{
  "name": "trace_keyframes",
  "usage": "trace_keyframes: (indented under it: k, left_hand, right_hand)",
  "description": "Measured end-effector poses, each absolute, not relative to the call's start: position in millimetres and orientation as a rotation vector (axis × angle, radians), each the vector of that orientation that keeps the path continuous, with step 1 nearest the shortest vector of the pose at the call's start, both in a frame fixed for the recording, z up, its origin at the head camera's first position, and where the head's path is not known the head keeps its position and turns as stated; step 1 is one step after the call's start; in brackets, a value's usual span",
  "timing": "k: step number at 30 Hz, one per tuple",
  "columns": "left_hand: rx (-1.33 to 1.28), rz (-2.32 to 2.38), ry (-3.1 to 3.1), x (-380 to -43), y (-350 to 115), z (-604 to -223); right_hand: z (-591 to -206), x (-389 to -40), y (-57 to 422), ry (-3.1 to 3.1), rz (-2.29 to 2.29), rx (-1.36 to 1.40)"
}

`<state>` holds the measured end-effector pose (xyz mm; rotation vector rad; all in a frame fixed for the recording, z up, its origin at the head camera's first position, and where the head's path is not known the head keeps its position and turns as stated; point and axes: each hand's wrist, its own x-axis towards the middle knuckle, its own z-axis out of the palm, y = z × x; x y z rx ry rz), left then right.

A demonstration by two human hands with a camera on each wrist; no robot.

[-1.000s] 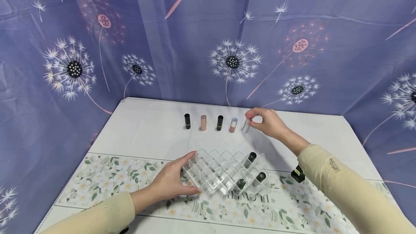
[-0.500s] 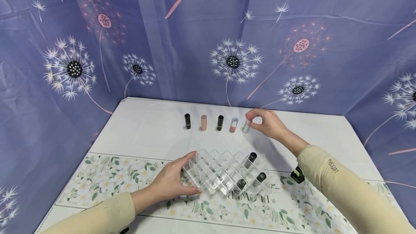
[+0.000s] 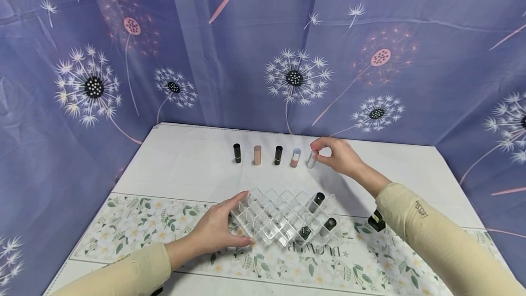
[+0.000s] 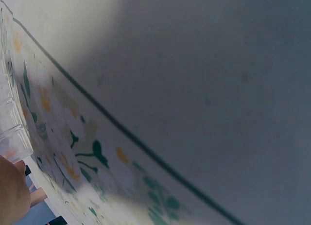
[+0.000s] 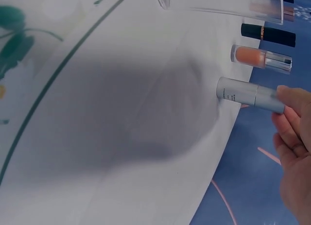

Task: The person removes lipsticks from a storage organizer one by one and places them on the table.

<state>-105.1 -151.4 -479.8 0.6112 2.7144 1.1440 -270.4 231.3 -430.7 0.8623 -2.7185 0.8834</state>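
Right hand (image 3: 337,154) pinches a silver cylindrical lipstick tube (image 5: 250,94), standing upright.

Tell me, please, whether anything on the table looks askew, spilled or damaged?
Nothing stands out. Five tubes stand upright in a row; the right hand pinches the silver tube at its end. The clear organizer, steadied by the left hand, holds three dark tubes, leaning in their slots.

The floral mat (image 3: 135,227) bears upside-down "FLOWER"-like lettering; small print on the right sleeve (image 3: 422,209) is illegible.
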Motion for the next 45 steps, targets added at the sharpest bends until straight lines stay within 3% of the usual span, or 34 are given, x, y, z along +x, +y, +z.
trace_keyframes:
  k: [19, 45]
  left_hand:
    - [0.618, 1.134, 2.721, -106, -149, -481]
    - [0.628, 1.143, 2.726, -104, -151, -479]
  right_hand:
    - [-412, -253, 241, -2.74, 1.018, 0.82]
    - [-366, -171, 227, -2.697, 1.206, 1.044]
